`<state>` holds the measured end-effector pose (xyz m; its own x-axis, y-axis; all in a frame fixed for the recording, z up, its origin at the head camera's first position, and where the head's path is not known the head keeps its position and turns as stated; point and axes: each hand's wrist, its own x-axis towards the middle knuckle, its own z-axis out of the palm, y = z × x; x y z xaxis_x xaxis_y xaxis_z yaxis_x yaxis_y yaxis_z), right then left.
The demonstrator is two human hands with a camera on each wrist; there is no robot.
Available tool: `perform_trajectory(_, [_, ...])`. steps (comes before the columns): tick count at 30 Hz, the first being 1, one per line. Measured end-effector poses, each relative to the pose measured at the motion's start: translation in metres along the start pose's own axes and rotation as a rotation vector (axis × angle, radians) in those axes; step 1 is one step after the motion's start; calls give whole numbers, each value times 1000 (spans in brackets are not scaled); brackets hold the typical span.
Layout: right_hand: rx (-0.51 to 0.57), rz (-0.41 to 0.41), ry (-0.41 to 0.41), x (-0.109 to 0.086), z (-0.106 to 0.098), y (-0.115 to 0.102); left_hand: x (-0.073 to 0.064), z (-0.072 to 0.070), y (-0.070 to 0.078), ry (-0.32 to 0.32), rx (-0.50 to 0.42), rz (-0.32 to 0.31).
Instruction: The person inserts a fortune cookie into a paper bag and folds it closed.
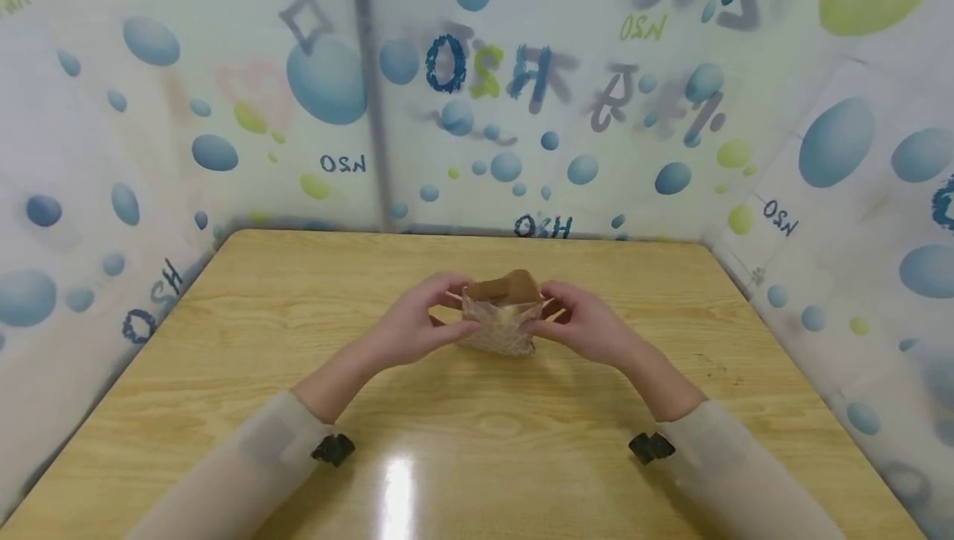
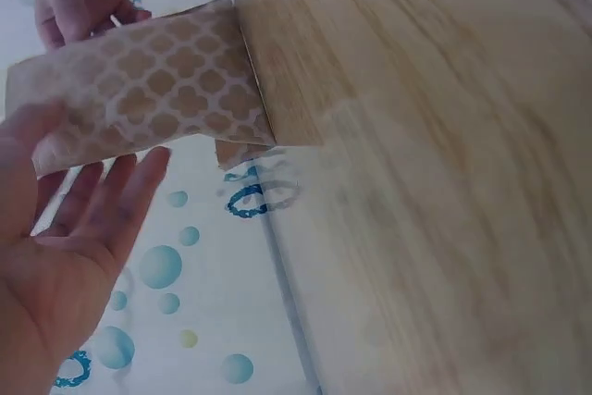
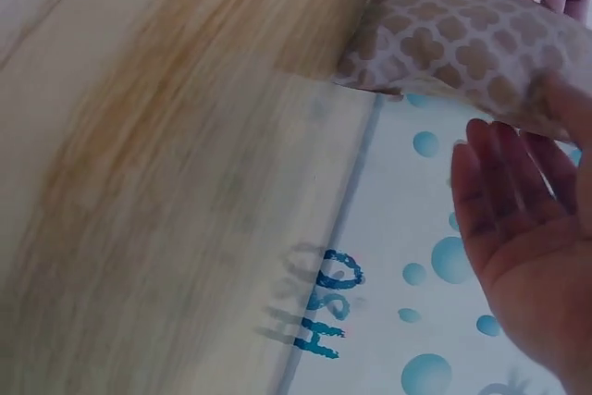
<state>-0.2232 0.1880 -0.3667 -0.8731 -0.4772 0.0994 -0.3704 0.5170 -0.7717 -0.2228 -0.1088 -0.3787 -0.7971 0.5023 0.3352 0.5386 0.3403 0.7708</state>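
Note:
A small brown paper bag (image 1: pixel 501 331) with a white lattice pattern stands on the table between the two hands, its plain brown inside showing at the open top. My left hand (image 1: pixel 410 326) holds its left side, thumb on the near face and fingers toward the back. On the other side my right hand (image 1: pixel 591 327) grips it the same way. Both wrist views show the patterned face of the bag (image 2: pixel 176 80) up close, with each thumb laid on it. What the bag contains is hidden.
The wooden table (image 1: pixel 492 432) has a shiny light reflection near its front. Behind it and at both sides hang pale wall coverings (image 1: pixel 462 159) printed with blue and green drops and letters. A small black clip-like device (image 1: pixel 333 449) sits at each sleeve cuff.

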Motion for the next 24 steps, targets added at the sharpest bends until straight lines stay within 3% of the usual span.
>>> perform_trajectory(12, [-4,-41,37,-1,1,0,-2,-2,-1,42,-27,30])
perform_trajectory(18, [-22,-8,-32,-1,1,3,-1,-1,-4,-38,-32,-33])
perform_trajectory(24, [21,-7,-16,-2,-1,-1,-1,-3,-2,-38,-56,-32])
